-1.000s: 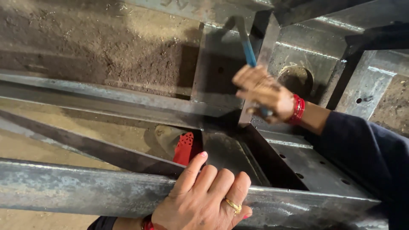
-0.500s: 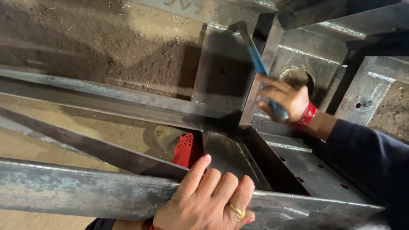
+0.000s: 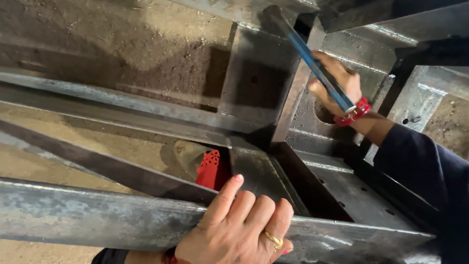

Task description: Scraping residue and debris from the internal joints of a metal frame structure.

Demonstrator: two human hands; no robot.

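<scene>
The right hand (image 3: 337,83), at 1 o'clock, has its fingers wrapped around a long blue-handled metal tool (image 3: 312,61) whose far end reaches up to 12 o'clock, against the upright grey steel plate (image 3: 254,83). The left hand (image 3: 239,230), at 6 o'clock, lies flat with its 4 fingers spread over the near grey steel beam (image 3: 97,222), gripping nothing. Striking well probably needs short, controlled swings and a steady brace. A red perforated object (image 3: 211,168) sits below the frame; dusty ground (image 3: 97,39) lies beyond.
</scene>
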